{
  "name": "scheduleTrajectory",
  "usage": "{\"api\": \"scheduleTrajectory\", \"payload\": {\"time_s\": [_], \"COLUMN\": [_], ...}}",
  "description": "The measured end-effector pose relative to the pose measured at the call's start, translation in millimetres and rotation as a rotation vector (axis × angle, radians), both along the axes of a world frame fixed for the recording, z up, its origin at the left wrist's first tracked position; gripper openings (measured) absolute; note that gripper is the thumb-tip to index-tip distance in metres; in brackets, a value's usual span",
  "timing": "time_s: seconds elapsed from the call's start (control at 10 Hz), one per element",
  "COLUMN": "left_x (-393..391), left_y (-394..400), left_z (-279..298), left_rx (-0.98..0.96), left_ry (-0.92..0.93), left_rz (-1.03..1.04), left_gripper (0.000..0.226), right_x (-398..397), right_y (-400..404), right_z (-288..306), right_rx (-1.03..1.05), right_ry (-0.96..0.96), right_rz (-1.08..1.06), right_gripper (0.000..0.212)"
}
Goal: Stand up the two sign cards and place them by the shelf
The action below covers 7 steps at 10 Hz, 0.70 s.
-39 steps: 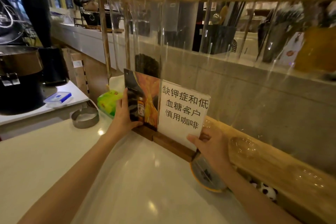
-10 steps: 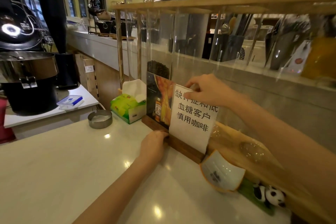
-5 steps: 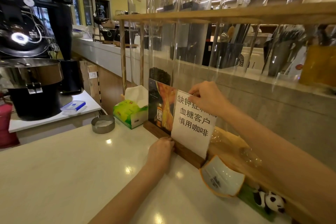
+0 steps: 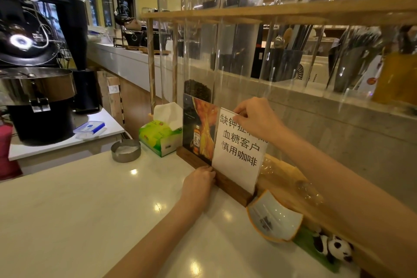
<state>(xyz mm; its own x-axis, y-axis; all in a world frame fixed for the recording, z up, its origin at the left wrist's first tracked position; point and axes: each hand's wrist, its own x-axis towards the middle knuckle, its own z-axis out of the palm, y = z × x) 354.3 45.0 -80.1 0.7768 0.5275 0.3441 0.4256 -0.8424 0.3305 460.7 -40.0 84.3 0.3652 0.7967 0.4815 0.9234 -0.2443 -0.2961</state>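
Two sign cards stand upright side by side on dark wooden bases against the shelf (image 4: 237,12). The left one is a dark and orange picture card (image 4: 198,126). The right one is a white card with black characters (image 4: 239,151). My right hand (image 4: 255,119) pinches the top edge of the white card and covers part of its text. My left hand (image 4: 198,184) rests with its fingertips on the wooden base (image 4: 232,185) where the two cards meet. The shelf is a wooden frame with clear tubes.
A green tissue box (image 4: 159,135) stands left of the cards, with a round metal ashtray (image 4: 126,150) further left. A white and orange dish (image 4: 274,219) and a toy panda (image 4: 334,247) lie to the right. A coffee roaster (image 4: 36,88) stands at far left.
Both hands have left the cards' sides: the right now pinches the white card's top edge, the left touches the base. Over the last second the hands barely move.
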Motion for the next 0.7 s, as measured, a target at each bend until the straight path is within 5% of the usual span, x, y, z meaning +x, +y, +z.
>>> {"api": "scheduleTrajectory", "payload": {"time_s": [0.3,0.5,0.7], "left_x": [-9,-31,-94], "left_y": [-1,0,1], "left_z": [8,31,67], "left_rx": [-0.06,-0.202,-0.255], "left_ry": [-0.019,0.059,-0.19], "left_rz": [-0.068,0.001,0.078], "left_gripper": [0.029,0.047,0.037], "right_x": [-8,-27,-78], "right_y": [-7,-8,-19], "right_z": [3,-2,-12], "right_rx": [-0.062,-0.063,0.535], "right_ry": [-0.062,-0.174,0.159], "right_rz": [0.001,-0.035,0.236], "right_gripper": [0.02,0.04,0.024]}}
